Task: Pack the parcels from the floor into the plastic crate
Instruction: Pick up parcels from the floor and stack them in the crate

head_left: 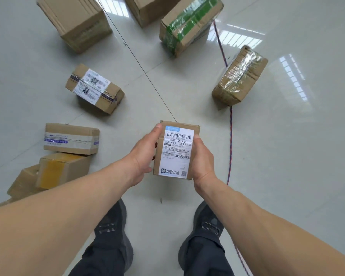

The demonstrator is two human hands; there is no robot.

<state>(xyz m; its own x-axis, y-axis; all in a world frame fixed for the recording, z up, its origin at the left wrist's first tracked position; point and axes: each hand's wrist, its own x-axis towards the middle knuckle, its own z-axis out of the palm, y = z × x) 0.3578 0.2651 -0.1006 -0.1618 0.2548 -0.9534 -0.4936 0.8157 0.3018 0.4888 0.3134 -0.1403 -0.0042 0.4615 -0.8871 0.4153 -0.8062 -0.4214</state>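
I hold a small cardboard parcel (176, 151) with a white shipping label facing up, raised above the tiled floor in front of me. My left hand (142, 156) grips its left side, thumb on the top edge. My right hand (202, 158) grips its right side. Other parcels lie on the floor: a labelled box (95, 89) to the left, a blue-taped box (71, 139) and a yellow-taped box (63, 169) at lower left, a green-taped box (189, 23) at the back, a clear-wrapped box (239, 77) at right. No plastic crate is in view.
Two big plain cartons stand at the back, one at far left (76, 20) and one at the top middle (147, 8). A red-blue twisted cord (230, 140) runs across the floor on my right. My feet in dark shoes (207, 232) stand below the held parcel.
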